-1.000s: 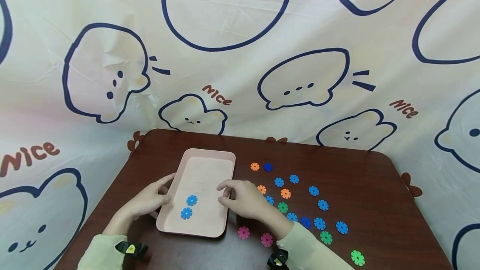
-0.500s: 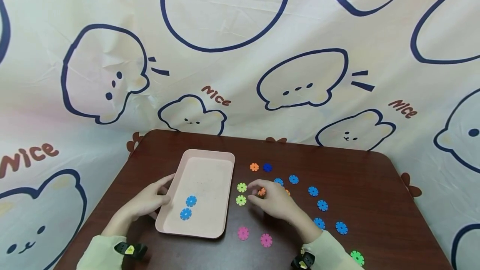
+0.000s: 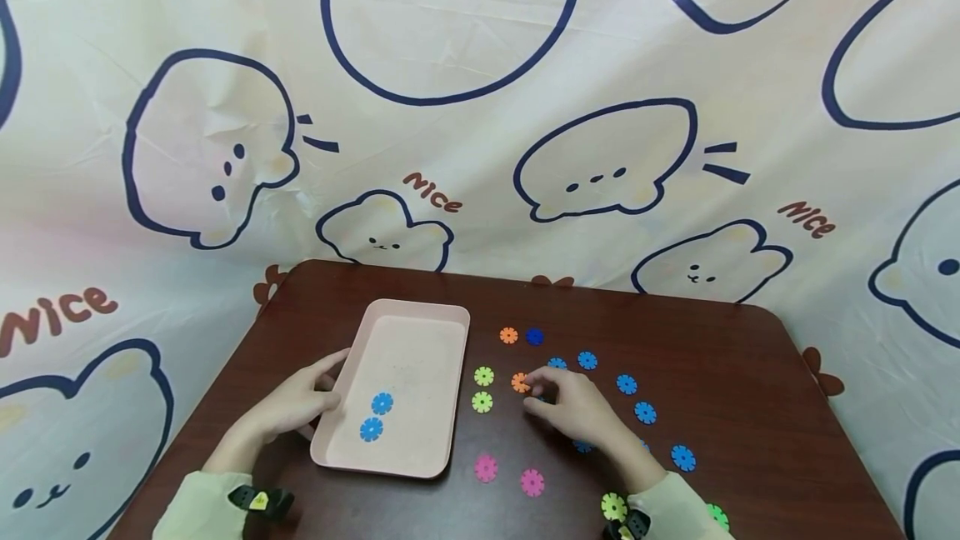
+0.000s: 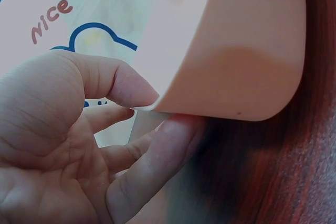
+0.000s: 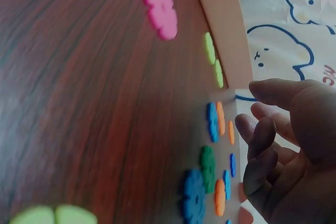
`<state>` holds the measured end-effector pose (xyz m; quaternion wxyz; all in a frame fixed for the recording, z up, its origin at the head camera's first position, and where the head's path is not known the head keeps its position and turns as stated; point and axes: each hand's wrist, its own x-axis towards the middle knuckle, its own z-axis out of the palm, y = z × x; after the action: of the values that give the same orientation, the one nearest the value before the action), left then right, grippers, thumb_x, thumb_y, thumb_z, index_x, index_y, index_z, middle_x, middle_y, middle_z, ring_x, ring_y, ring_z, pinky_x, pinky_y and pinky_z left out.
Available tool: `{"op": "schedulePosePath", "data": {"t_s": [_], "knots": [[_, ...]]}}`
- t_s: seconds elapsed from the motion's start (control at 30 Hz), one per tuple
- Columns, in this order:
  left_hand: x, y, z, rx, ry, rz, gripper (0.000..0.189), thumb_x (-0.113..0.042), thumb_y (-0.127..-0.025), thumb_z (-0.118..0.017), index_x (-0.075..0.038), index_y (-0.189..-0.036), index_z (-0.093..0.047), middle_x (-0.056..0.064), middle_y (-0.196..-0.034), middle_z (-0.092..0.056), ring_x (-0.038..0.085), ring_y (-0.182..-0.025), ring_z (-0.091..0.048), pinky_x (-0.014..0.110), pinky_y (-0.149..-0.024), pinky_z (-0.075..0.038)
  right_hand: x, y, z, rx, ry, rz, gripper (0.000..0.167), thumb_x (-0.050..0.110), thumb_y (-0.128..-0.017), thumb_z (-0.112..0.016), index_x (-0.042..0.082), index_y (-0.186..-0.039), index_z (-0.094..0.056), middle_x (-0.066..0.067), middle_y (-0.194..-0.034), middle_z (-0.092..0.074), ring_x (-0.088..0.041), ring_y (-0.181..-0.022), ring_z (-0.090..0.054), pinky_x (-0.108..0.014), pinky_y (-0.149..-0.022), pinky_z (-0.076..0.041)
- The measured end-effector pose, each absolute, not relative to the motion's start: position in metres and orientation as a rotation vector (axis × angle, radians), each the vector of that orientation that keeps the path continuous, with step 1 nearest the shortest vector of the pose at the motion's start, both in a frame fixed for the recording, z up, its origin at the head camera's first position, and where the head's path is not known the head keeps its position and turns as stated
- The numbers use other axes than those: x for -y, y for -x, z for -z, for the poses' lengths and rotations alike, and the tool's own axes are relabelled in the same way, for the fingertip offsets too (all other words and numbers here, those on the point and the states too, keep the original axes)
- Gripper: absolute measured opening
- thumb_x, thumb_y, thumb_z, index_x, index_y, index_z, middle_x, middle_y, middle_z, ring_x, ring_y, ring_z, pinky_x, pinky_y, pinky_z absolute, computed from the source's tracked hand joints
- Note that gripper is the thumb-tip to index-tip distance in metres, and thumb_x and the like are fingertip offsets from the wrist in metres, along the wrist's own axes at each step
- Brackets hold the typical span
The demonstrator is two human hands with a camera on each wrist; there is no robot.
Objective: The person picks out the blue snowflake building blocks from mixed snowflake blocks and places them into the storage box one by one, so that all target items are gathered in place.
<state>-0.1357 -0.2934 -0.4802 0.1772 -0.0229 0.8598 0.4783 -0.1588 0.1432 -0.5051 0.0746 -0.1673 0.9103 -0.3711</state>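
Observation:
My left hand (image 3: 296,398) holds the pale pink tray (image 3: 408,344) at its left edge. In the left wrist view the thumb lies on the rim of the tray (image 4: 247,82) and a finger supports it from below. Two blue notched discs (image 3: 377,417) lie in the tray's near half. Right of the tray, my right hand (image 3: 573,407) is over the scattered discs, fingers loosely bent and nothing between them. Its fingertips are beside an orange disc (image 3: 518,382). The right wrist view shows blue, green and orange discs (image 5: 220,196) near the hand (image 5: 289,145), several partly covered in the head view.
Two yellow-green discs (image 3: 483,388) lie by the tray's right side, with pink discs (image 3: 532,482) nearer the front. Several blue discs (image 3: 645,412) spread to the right on the brown table (image 3: 750,407). A cartoon-printed cloth (image 3: 480,148) hangs behind the table.
My right hand has moved right, from the tray's right edge to above the loose discs, uncovering two yellow-green discs beside the tray. The left hand keeps its hold on the tray.

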Motion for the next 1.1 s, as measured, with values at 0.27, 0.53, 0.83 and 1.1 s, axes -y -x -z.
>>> {"op": "schedulePosePath", "data": {"t_s": [0.27, 0.53, 0.83, 1.1], "knots": [[0.294, 0.136, 0.48, -2.437, 0.056, -1.355, 0.078, -0.004, -0.091, -0.06, -0.007, -0.162, -0.029, 0.021, -0.11, -0.058, 0.027, -0.08, -0.067, 0.047, -0.056, -0.062, -0.152, 0.163, 0.514, -2.745, 0.468, 1.067, 0.025, 0.033, -0.089, -0.082, 0.024, -0.111, -0.074, 0.012, -0.092, -0.063, -0.012, -0.084, -0.058, -0.035, -0.074, -0.051], [0.294, 0.137, 0.481, -2.438, 0.059, -1.351, 0.078, -0.004, -0.091, -0.061, -0.007, -0.162, -0.03, 0.021, -0.111, -0.059, 0.027, -0.081, -0.067, 0.047, -0.057, -0.062, -0.153, 0.163, 0.516, -2.769, 0.466, 1.009, 0.027, 0.032, -0.087, -0.084, 0.022, -0.11, -0.075, 0.009, -0.097, -0.063, -0.011, -0.089, -0.058, -0.036, -0.076, -0.052], [0.294, 0.137, 0.48, -2.438, 0.069, -1.351, 0.077, -0.005, -0.091, -0.061, -0.008, -0.162, -0.03, 0.021, -0.111, -0.059, 0.027, -0.081, -0.067, 0.047, -0.056, -0.062, -0.152, 0.164, 0.516, -2.782, 0.47, 0.949, 0.018, 0.031, -0.087, -0.084, 0.024, -0.102, -0.076, 0.009, -0.097, -0.06, -0.011, -0.087, -0.057, -0.034, -0.073, -0.052], [0.293, 0.136, 0.48, -2.437, 0.07, -1.35, 0.077, -0.005, -0.091, -0.061, -0.008, -0.162, -0.031, 0.021, -0.112, -0.058, 0.027, -0.08, -0.067, 0.047, -0.057, -0.062, -0.151, 0.162, 0.516, -2.787, 0.464, 0.923, 0.018, 0.032, -0.087, -0.084, 0.024, -0.101, -0.075, 0.008, -0.097, -0.059, -0.011, -0.087, -0.057, -0.035, -0.073, -0.052]]}}
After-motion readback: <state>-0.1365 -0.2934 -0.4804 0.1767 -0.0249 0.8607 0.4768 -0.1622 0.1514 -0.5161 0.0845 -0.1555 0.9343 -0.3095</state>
